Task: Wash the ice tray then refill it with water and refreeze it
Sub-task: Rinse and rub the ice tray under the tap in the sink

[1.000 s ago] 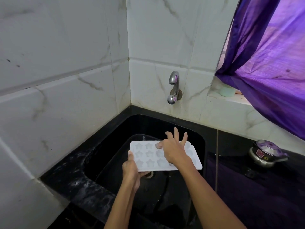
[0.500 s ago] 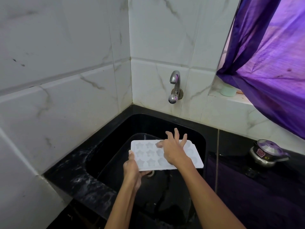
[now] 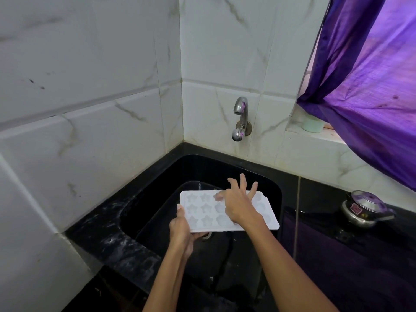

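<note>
Ice tray point(image 3: 203, 212) over black sink point(image 3: 273, 190), left hand point(image 3: 181, 230) gripping its corner, right hand point(image 3: 239, 203) rubbing with loose fingers point(image 3: 242, 182) below tap point(image 3: 240, 119).

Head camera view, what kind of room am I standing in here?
Most likely a home kitchen: a black stone sink under a wall-mounted metal tap, a steel pressure cooker on the black counter, and a white star-mould ice tray.

Bare forearms, no sleeves visible
</note>
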`<action>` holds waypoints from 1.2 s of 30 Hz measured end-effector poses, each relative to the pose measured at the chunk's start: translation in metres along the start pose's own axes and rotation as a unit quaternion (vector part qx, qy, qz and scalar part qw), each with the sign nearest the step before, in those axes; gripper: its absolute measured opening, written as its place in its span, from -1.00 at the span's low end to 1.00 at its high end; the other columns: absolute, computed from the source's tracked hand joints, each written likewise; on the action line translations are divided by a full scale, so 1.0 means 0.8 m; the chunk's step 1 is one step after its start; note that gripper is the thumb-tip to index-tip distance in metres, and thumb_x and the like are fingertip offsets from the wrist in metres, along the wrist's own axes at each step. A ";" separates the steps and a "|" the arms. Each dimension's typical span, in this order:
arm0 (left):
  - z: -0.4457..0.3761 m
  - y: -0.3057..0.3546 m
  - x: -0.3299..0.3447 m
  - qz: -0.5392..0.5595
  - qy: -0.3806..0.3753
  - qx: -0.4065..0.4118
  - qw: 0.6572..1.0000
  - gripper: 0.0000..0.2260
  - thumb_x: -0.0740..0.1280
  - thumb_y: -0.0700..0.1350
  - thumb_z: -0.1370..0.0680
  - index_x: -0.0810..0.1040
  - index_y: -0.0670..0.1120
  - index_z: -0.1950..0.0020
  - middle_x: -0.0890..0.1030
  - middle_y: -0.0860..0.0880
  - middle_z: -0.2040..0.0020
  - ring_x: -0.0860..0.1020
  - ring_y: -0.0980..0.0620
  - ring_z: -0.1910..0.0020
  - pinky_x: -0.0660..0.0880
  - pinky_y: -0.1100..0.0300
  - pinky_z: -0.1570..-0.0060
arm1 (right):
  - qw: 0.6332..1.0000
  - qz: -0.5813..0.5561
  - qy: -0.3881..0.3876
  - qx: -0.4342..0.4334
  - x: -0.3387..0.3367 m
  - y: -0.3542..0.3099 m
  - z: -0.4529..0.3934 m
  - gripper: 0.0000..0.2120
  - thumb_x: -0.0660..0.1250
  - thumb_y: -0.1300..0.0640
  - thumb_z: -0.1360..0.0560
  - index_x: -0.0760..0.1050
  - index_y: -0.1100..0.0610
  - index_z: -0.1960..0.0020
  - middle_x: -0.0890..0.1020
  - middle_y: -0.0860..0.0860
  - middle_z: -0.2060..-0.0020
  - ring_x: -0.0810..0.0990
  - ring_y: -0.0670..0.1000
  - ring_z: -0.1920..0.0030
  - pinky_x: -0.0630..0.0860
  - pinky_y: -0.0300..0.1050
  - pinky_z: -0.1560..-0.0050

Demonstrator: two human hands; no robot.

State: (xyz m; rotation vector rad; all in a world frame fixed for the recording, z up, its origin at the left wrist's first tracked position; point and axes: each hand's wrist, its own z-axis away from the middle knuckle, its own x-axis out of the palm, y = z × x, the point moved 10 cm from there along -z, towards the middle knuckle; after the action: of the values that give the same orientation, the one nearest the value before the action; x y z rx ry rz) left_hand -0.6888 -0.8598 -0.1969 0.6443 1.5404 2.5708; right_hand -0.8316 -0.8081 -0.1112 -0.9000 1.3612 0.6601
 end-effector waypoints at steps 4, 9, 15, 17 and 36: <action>0.001 -0.001 -0.004 0.007 0.007 -0.002 1.000 -0.63 0.01 0.11 -0.65 0.50 -0.06 0.06 0.65 -0.14 0.12 0.63 -0.14 0.11 0.56 -0.02 0.24 | 1.000 -0.003 -0.008 -0.009 0.003 -0.006 0.004 -0.33 0.17 0.56 -0.42 0.50 -0.06 -0.31 0.11 0.13 -0.51 -0.28 0.25 -0.53 -0.41 0.38 -0.35; 0.003 -0.004 -0.004 0.004 0.004 -0.004 1.000 -0.62 0.00 0.11 -0.64 0.49 -0.11 -0.07 0.65 -0.15 0.08 0.63 -0.15 0.08 0.57 -0.04 0.22 | 1.000 -0.021 0.017 0.000 -0.009 -0.004 0.003 -0.40 0.18 0.55 -0.39 0.46 0.01 -0.25 0.10 0.14 -0.50 -0.29 0.26 -0.53 -0.39 0.39 -0.37; 0.008 -0.002 -0.003 0.009 0.007 -0.001 1.000 -0.63 0.01 0.11 -0.64 0.47 -0.10 -0.11 0.65 -0.18 0.06 0.63 -0.16 0.08 0.58 -0.04 0.23 | 0.999 -0.017 0.017 -0.045 -0.010 -0.037 0.000 -0.41 0.23 0.52 -0.39 0.48 -0.04 -0.24 0.02 0.14 -0.53 -0.33 0.25 -0.52 -0.41 0.37 -0.36; 0.009 -0.004 -0.004 0.007 0.009 -0.003 1.000 -0.64 0.01 0.11 -0.64 0.49 -0.08 -0.03 0.65 -0.18 0.08 0.64 -0.17 0.10 0.58 -0.03 0.24 | 0.999 0.002 0.005 -0.047 -0.006 -0.043 -0.001 -0.39 0.24 0.51 -0.40 0.52 -0.05 -0.26 -0.03 0.14 -0.55 -0.35 0.26 -0.52 -0.40 0.38 -0.36; 0.012 -0.002 -0.010 0.015 0.008 0.001 1.000 -0.63 0.00 0.10 -0.65 0.50 -0.09 0.00 0.66 -0.17 0.09 0.63 -0.17 0.08 0.58 -0.05 0.21 | 0.998 0.035 0.001 -0.058 -0.002 -0.056 0.002 -0.57 0.29 0.41 -0.48 0.57 0.02 -0.23 0.12 0.15 -0.52 -0.27 0.27 -0.53 -0.40 0.40 -0.35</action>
State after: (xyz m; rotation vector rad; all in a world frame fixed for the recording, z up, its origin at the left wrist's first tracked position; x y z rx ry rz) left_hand -0.6784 -0.8530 -0.1969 0.6533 1.5509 2.6020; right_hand -0.7931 -0.8302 -0.1027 -0.9477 1.3722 0.7994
